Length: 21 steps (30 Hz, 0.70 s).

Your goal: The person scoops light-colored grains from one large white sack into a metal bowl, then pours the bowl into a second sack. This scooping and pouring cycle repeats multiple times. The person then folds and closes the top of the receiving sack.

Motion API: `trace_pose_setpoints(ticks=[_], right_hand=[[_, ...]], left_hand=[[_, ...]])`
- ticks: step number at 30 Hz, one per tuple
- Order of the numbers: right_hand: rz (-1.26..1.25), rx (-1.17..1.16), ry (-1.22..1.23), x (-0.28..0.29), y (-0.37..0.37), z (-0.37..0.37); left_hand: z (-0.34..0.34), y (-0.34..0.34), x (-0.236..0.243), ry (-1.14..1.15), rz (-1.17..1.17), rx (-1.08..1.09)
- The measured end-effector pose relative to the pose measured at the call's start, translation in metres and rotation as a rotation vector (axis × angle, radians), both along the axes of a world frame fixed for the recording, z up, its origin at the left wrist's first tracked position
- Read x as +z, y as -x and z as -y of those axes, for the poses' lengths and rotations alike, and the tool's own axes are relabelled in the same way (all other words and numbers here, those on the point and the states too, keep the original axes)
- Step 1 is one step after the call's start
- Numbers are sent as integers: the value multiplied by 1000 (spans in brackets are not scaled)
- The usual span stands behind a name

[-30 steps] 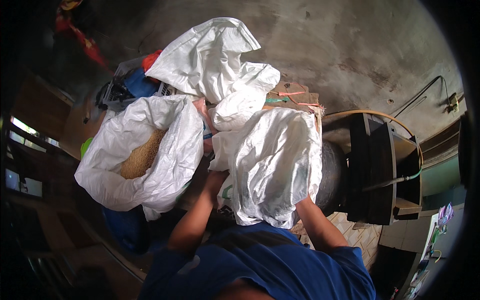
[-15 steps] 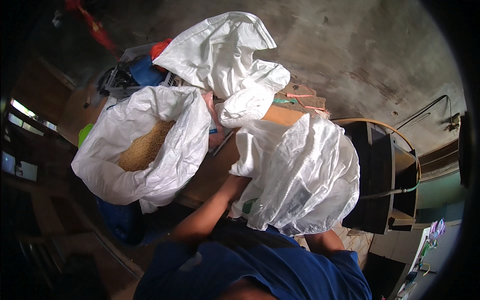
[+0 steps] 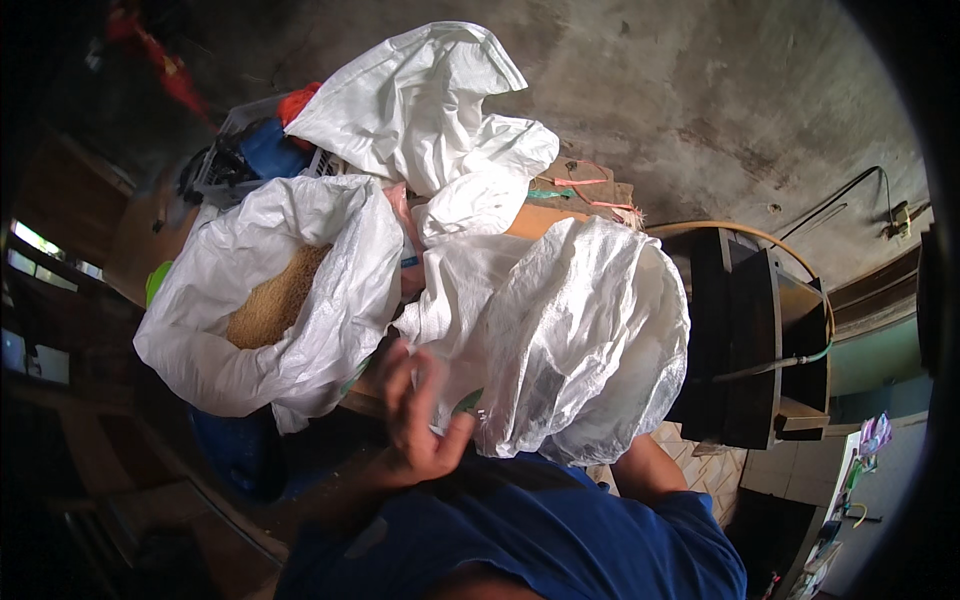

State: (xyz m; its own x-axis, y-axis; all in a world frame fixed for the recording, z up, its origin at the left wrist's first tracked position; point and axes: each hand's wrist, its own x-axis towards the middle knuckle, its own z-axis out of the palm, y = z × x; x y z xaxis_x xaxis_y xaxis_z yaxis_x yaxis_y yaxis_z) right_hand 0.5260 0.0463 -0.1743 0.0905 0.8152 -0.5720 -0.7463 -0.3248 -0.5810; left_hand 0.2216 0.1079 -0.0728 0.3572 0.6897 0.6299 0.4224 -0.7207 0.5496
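The left hand [image 3: 415, 420] has come off the empty sack [image 3: 575, 340], fingers spread; right hand hidden; grain fills the open sack [image 3: 270, 300].

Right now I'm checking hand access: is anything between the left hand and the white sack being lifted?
Nothing visible. The left hand is open at the near edge of the lifted white sack, with no object between them. The open sack of grain sits off to its left. The right hand is hidden behind the sack.

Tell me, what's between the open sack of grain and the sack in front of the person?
In the head view, the left hand rises between the grain sack and the near sack, fingers open.
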Motion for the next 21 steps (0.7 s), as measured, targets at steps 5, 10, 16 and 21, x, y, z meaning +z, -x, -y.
trace_pose_setpoints(ticks=[5,10,16,21], right_hand=[[34,110,-64,14,2,-15],[53,103,-67,30,3,-10],[145,-135,53,62,-6,12],[84,-211,14,92,-8,26]], left_hand=[[3,-57,34,-278,-315,-502],[-7,-77,25,-110,-679,-344],[-28,-24,-9,143,-628,27],[-31,12,-59,261,-506,103]])
